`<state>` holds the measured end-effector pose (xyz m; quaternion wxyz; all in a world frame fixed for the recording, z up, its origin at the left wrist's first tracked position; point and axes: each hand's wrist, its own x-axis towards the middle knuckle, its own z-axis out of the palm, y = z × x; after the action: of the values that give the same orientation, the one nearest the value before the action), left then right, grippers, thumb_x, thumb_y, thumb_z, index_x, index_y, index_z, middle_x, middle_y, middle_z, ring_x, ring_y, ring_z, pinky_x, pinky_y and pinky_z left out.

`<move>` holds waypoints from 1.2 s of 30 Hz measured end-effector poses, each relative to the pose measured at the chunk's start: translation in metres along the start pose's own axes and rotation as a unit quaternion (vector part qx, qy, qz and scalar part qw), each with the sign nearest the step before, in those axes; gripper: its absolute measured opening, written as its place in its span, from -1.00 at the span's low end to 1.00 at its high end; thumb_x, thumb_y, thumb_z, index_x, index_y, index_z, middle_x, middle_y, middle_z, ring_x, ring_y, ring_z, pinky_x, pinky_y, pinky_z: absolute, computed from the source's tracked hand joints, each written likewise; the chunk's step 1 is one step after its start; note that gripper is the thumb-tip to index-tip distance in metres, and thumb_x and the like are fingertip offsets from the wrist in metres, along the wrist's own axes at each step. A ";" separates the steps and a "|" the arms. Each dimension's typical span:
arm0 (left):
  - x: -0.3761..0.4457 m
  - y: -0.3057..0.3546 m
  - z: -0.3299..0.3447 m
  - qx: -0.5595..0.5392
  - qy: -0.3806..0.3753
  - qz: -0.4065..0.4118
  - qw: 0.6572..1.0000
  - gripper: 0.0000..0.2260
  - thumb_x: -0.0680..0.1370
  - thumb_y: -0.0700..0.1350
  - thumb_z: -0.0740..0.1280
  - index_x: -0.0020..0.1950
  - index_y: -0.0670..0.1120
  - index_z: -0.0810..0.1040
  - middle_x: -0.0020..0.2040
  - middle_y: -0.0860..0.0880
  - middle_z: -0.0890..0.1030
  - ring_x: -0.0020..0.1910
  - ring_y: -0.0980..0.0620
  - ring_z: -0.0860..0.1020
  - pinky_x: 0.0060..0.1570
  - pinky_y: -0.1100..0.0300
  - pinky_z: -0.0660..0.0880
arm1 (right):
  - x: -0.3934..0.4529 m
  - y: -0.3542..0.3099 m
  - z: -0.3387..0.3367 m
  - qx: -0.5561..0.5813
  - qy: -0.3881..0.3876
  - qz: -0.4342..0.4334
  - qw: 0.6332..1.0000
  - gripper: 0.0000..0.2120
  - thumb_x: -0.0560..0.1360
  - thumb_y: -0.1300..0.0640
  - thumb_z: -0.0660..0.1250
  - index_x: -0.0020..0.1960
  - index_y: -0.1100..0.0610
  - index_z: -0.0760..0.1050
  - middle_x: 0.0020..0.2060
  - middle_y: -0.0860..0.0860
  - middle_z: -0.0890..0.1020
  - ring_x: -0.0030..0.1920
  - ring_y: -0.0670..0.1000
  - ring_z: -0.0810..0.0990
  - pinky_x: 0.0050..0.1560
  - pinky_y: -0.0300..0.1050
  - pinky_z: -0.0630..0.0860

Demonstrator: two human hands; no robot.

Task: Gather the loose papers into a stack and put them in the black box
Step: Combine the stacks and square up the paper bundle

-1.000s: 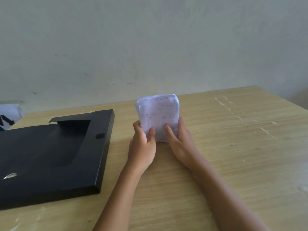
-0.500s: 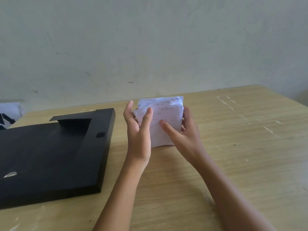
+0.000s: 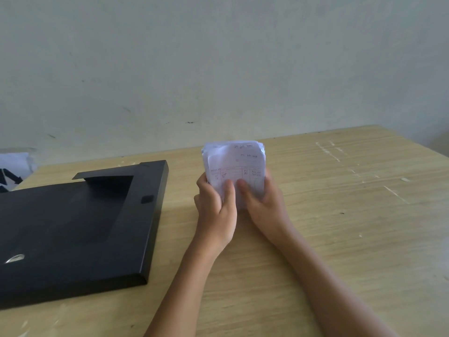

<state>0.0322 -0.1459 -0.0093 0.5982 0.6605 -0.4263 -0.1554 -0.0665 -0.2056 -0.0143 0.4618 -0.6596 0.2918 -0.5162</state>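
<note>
You clamp the paper stack [image 3: 234, 169] upright on the table [image 3: 340, 215] between your left hand [image 3: 216, 210] and right hand [image 3: 264, 205], fingers closed round it, probably squaring edges, right of the black box [image 3: 73, 229].

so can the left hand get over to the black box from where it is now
Probably yes. The black box lies flat on the table just to the left of the left hand, with bare wood between them. But that hand shares its grip on the paper stack with the right hand.
</note>
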 end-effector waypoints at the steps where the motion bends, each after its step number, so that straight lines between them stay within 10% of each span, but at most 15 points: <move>1: -0.002 0.003 -0.002 0.027 0.008 0.001 1.000 -0.48 0.63 0.14 0.19 0.49 -0.09 0.18 0.34 -0.08 0.48 0.39 -0.13 0.40 0.33 0.06 0.42 | 0.000 0.002 -0.001 0.003 -0.003 0.001 1.000 -0.70 0.57 0.12 0.42 0.28 0.00 0.50 -0.01 -0.18 0.70 0.00 -0.17 0.69 -0.06 -0.22 0.61; 4: -0.007 0.029 -0.019 0.145 0.105 0.131 0.975 -0.27 0.60 0.23 0.17 0.64 -0.09 0.02 0.56 -0.09 0.23 0.53 -0.10 0.16 0.42 0.35 0.09 | 0.001 0.002 -0.002 0.010 -0.012 0.012 1.000 -0.72 0.54 0.17 0.45 0.23 0.02 0.54 -0.01 -0.12 0.72 0.00 -0.10 0.71 -0.06 -0.11 0.64; 7: -0.004 0.065 -0.029 0.255 0.128 0.315 0.905 -0.37 0.62 0.16 0.21 0.64 -0.03 0.17 0.61 -0.04 0.22 0.60 -0.16 0.13 0.53 -0.04 0.18 | 0.002 -0.001 -0.003 0.008 -0.031 -0.009 0.999 -0.68 0.52 0.22 0.46 0.24 0.05 0.54 0.01 -0.01 0.73 0.04 0.06 0.72 0.00 0.14 0.65; 19: 0.007 0.076 -0.008 0.498 0.036 0.265 0.825 -0.36 0.57 0.38 0.04 0.49 0.03 0.41 0.44 0.05 0.48 0.54 -0.13 0.28 0.46 -0.34 0.08 | -0.001 -0.014 -0.006 0.003 -0.050 -0.064 0.997 -0.67 0.41 0.02 0.39 0.07 0.21 0.56 -0.11 0.12 0.69 -0.11 -0.02 0.61 -0.15 0.10 0.57; 27: 0.014 0.084 -0.014 0.503 0.010 0.272 0.820 -0.46 0.58 0.34 0.03 0.45 0.14 0.41 0.33 0.12 0.52 0.40 -0.04 0.40 0.41 -0.34 0.14 | 0.001 -0.005 -0.004 -0.001 -0.011 -0.031 0.999 -0.74 0.38 0.30 0.45 0.00 0.05 0.55 -0.30 -0.28 0.64 -0.30 -0.28 0.54 -0.28 -0.39 0.42; 31: 0.018 0.084 -0.020 0.502 -0.019 0.279 0.819 -0.42 0.58 0.36 0.01 0.55 0.18 0.26 0.49 0.13 0.39 0.54 -0.02 0.26 0.45 -0.39 0.05 | 0.002 -0.003 -0.004 -0.010 0.015 -0.037 0.999 -0.76 0.47 0.36 0.42 0.05 0.08 0.58 -0.17 -0.10 0.71 -0.21 -0.16 0.62 -0.20 -0.22 0.51; 36: 0.015 0.060 -0.052 0.134 0.092 0.213 0.963 -0.48 0.64 0.19 0.16 0.60 0.13 0.24 0.56 0.13 0.33 0.55 0.19 0.25 0.53 -0.07 0.21 | 0.003 -0.002 -0.006 -0.015 0.011 -0.004 1.000 -0.72 0.46 0.21 0.54 -0.03 -0.13 0.55 -0.24 -0.26 0.68 -0.21 -0.31 0.64 -0.26 -0.42 0.50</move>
<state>0.0552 -0.1181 0.0625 0.5601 0.6402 -0.5169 0.0960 -0.0713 -0.2098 -0.0112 0.4467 -0.6619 0.3015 -0.5210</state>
